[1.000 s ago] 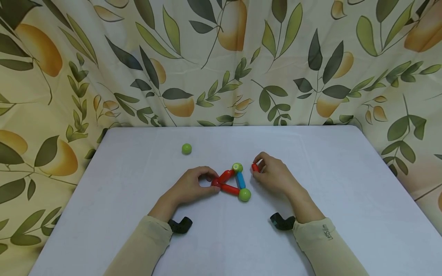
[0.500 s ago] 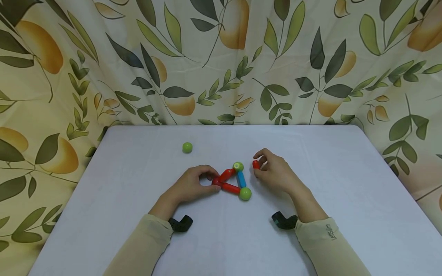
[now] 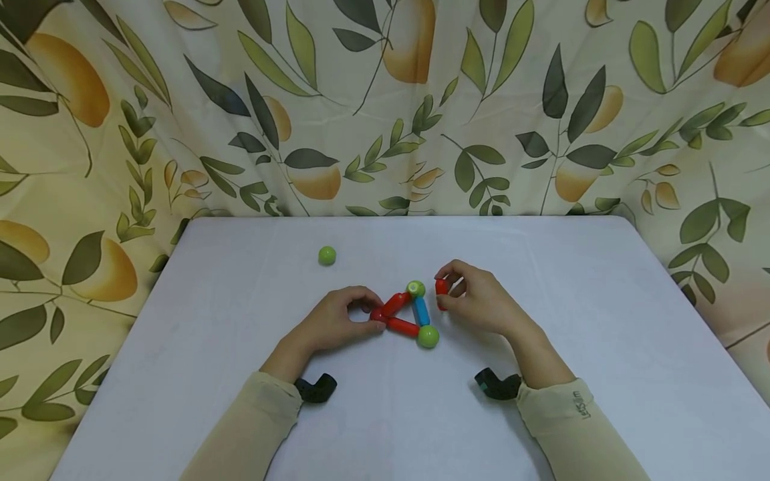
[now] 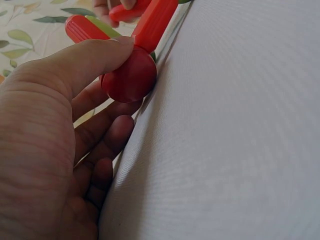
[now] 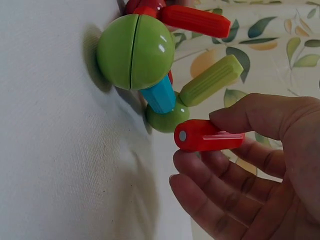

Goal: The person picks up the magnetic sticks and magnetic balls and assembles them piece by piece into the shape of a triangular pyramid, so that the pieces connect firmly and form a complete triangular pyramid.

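Note:
My left hand (image 3: 339, 321) pinches the red ball (image 4: 131, 75) at the left corner of a triangle of balls and rods on the table. A red rod (image 3: 403, 327) runs from it to the front green ball (image 3: 428, 337). A blue rod (image 3: 422, 311) links that ball to the rear green ball (image 5: 170, 116). Another red rod (image 5: 196, 21) rises from the red ball, and a green rod (image 5: 212, 80) rises from the rear green ball. Right of the triangle, my right hand (image 3: 481, 298) holds a loose red magnetic rod (image 5: 207, 136) between thumb and fingers, its metal tip showing, apart from the triangle.
A loose green ball (image 3: 327, 255) lies towards the back left of the white table (image 3: 240, 267). Behind the table hangs a curtain (image 3: 373, 133) with a leaf and fruit print. Black wrist devices (image 3: 317, 388) sit at both cuffs.
My right hand has shifted slightly left, nearer the rear green ball, and more of its red rod shows, now standing more upright. The left hand keeps its hold on the red ball.

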Tool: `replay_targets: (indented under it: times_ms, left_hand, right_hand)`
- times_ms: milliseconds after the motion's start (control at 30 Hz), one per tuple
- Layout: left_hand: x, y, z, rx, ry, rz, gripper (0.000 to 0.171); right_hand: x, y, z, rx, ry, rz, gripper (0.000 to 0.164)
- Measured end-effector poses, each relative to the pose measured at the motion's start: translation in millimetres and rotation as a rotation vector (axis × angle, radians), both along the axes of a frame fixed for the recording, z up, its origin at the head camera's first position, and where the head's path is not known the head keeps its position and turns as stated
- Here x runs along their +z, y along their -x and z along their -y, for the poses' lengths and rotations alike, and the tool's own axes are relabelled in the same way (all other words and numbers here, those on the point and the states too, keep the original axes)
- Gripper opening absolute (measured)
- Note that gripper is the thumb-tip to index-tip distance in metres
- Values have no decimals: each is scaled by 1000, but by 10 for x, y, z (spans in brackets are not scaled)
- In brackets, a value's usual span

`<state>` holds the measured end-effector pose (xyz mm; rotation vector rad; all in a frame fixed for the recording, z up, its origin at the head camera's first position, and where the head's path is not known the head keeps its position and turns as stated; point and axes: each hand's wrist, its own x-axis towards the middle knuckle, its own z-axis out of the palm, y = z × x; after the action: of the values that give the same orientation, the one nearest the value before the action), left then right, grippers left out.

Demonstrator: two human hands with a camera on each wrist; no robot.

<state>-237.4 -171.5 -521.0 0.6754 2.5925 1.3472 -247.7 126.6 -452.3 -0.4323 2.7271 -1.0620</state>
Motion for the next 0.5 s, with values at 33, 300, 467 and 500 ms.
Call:
replay_targets:
  times_ms: [33,300,467,500]
  left_hand:
    - [5,1,-2,-1,-2,2,29]
    - [6,15,-8,1,6,15,29]
    - [3,10,0,1,8,11,28]
    - [1,9,1,1,7,10,28]
  right_hand:
    - [6,-3,0,10,6,-6,31]
    - [28,-22,7,68,52,-7,29]
    - [32,-37,24,94,68,-8,29]
    - [33,-41,27,97,70,-7,29]
